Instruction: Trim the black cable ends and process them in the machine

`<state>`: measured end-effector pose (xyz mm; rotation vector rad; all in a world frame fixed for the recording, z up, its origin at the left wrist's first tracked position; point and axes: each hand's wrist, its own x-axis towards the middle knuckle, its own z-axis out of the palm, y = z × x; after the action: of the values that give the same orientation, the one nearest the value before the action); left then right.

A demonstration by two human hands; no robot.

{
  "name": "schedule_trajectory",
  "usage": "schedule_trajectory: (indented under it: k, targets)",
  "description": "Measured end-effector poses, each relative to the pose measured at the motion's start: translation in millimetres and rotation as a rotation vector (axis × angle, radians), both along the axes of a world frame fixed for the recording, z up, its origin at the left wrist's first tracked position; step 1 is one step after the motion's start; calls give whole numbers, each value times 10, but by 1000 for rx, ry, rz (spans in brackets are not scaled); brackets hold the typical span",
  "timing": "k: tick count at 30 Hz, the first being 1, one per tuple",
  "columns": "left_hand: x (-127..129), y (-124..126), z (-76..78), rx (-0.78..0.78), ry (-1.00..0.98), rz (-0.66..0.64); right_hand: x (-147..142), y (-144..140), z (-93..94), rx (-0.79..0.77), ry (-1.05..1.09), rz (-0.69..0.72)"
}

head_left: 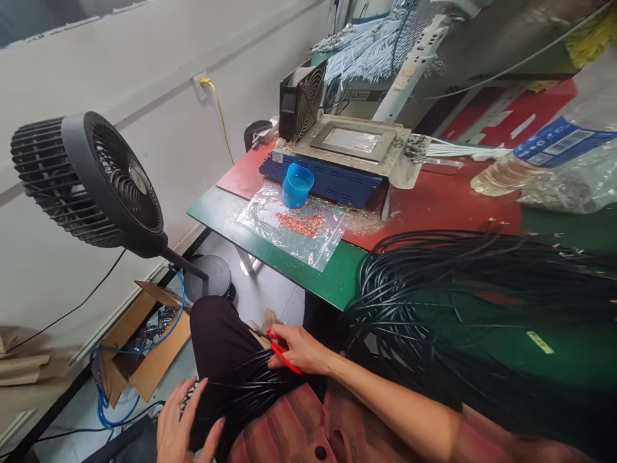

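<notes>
My right hand (301,350) grips red-handled scissors (282,355) low in the view, over my lap. The blades point left at a bundle of thin black cables (250,386) draped across my dark-trousered knee. My left hand (180,424) lies flat on the lower end of that bundle, fingers spread, pressing it against my leg. The cables run up to the right into a big heap of black cables (472,289) on the green table (216,215).
A black standing fan (91,180) is at the left. On the table sit a blue cup (297,185), a plastic bag with red bits (299,225), a blue metal-topped machine (347,154) and a plastic bottle (554,161). A cardboard box (144,347) with blue cable lies on the floor.
</notes>
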<state>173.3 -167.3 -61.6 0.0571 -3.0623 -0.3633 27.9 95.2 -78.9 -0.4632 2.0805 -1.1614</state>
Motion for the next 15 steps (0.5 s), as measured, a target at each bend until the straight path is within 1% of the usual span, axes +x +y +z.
schedule_trajectory:
  k: [2,3,4,6,8,10,12,13,15]
  targets:
    - [7,135,90,130,114,29,3,15,66,-59,22,-74]
    - [3,227,131,234,107,60,-1,23,87,-79,42,-99]
    - [-7,335,163,356,58,110,-10,31,100,-84,65,-117]
    - [-50,583,198,652,-151,259,-31,41,115,-58,107,-134]
    - [-123,834,194,1016,-355,473,-41,42,139,-39,130,-155]
    - [-214,1027,167,1381,-506,642,-18,41,191,-76,114,-182]
    - [-313,1116,135,1665,-570,776,56,41,258,-153,81,-191]
    - [-362,1120,122,1774,-571,829,111,41,286,-186,68,-182]
    - [-457,1055,101,1932,-560,922,242,39,310,-215,60,-144]
